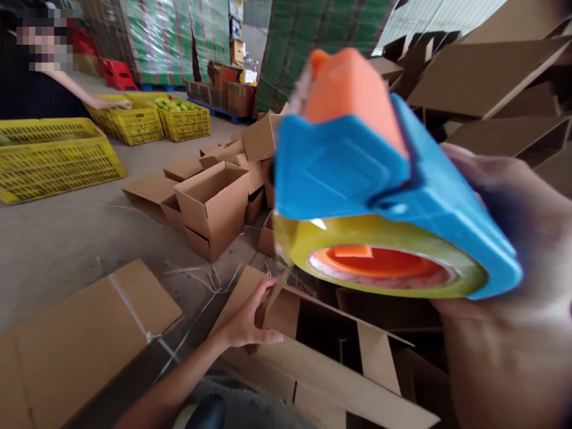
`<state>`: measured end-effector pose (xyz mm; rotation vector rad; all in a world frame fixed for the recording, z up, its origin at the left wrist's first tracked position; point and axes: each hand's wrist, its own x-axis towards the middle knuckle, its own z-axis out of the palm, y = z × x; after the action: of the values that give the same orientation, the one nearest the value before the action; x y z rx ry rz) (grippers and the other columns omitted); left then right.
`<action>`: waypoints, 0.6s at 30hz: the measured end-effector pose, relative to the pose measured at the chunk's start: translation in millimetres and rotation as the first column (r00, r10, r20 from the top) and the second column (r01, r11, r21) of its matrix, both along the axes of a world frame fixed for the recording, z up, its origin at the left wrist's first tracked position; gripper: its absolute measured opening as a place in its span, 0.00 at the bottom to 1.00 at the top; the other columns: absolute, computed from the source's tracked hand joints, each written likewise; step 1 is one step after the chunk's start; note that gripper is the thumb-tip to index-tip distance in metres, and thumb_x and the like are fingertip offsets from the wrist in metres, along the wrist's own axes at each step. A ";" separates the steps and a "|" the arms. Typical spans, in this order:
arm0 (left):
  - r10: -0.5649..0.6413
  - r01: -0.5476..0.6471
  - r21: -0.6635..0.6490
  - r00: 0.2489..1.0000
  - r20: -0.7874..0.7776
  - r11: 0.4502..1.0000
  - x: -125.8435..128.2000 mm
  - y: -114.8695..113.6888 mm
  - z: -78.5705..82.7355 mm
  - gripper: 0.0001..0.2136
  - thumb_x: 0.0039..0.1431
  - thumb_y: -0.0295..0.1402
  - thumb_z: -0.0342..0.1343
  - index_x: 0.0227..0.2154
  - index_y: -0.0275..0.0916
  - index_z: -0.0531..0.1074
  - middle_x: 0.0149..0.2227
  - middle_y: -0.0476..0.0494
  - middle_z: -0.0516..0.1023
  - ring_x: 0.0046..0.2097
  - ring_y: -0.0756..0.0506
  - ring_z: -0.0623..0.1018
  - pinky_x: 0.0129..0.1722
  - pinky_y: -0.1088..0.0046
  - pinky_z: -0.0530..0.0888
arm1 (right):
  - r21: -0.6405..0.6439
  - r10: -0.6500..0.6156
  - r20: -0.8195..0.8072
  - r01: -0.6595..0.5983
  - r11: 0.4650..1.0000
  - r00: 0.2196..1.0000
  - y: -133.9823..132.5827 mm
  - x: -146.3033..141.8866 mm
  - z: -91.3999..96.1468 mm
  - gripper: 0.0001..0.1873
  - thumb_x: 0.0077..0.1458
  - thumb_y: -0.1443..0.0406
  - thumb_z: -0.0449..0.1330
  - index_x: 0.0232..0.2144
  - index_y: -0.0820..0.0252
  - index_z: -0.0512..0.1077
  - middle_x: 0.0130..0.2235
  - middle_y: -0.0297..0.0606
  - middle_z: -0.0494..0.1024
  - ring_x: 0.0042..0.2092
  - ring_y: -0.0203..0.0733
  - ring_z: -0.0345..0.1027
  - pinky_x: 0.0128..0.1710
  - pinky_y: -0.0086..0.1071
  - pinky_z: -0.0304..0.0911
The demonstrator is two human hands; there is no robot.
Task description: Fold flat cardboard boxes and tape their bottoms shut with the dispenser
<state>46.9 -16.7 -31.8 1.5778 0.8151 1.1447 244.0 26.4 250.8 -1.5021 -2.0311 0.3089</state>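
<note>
My right hand [504,238] is shut around a blue and orange packing tape dispenser [344,161], held close to the camera and blurred. A yellowish tape roll [357,229] sits in the dispenser, with its orange core showing. A thin strip of tape runs from the dispenser down towards a cardboard box [286,316]. My left hand [243,319] grips the upper edge of one of the box's flaps. The box lies on its side below the dispenser, with its dark inside partly hidden.
Flat cardboard sheets [84,339] and loose white strapping [201,286] lie on the concrete floor. Several assembled cartons [212,205] stand ahead. At left, a co-worker's hand [111,104] rests on yellow crates [127,119], one holding green fruit. Stacks of flat cardboard [487,77] fill the right.
</note>
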 end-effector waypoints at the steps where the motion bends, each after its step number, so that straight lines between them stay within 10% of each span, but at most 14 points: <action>1: 0.008 -0.008 0.003 1.000 0.001 1.000 1.0 0.7 -0.3 0.43 0.48 0.52 0.66 0.64 0.45 0.57 0.65 0.34 0.61 0.67 0.31 0.58 0.67 0.53 0.52 | -0.013 0.142 -0.292 -0.153 0.988 0.946 4.2 -18.3 7.3 0.32 0.69 0.55 0.28 0.55 0.64 0.63 0.34 0.35 0.60 0.29 0.29 0.63 0.30 0.29 0.67; 8: 0.083 -0.083 0.016 0.995 -0.048 0.996 2.3 4.8 1.2 0.26 0.51 0.47 0.65 0.50 0.43 0.68 0.62 0.36 0.65 0.66 0.32 0.60 0.64 0.50 0.56 | -0.023 0.229 -0.862 -0.487 0.873 0.451 7.0 -48.2 9.6 0.14 0.61 0.62 0.57 0.22 0.54 0.65 0.21 0.21 0.64 0.21 0.25 0.62 0.18 0.17 0.58; 18: 0.179 -0.185 -0.058 0.979 -0.099 0.981 9.3 1.1 -1.5 0.18 0.54 0.49 0.62 0.38 0.41 0.67 0.64 0.32 0.61 0.69 0.33 0.56 0.65 0.49 0.53 | -0.025 0.205 -0.855 -0.433 0.901 0.476 15.5 -41.9 8.3 0.18 0.61 0.62 0.54 0.19 0.55 0.63 0.18 0.23 0.57 0.21 0.24 0.63 0.18 0.16 0.53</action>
<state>56.2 -15.6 -33.4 1.5340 1.0673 1.1665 202.1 41.9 259.1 -0.7584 -1.4385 1.2295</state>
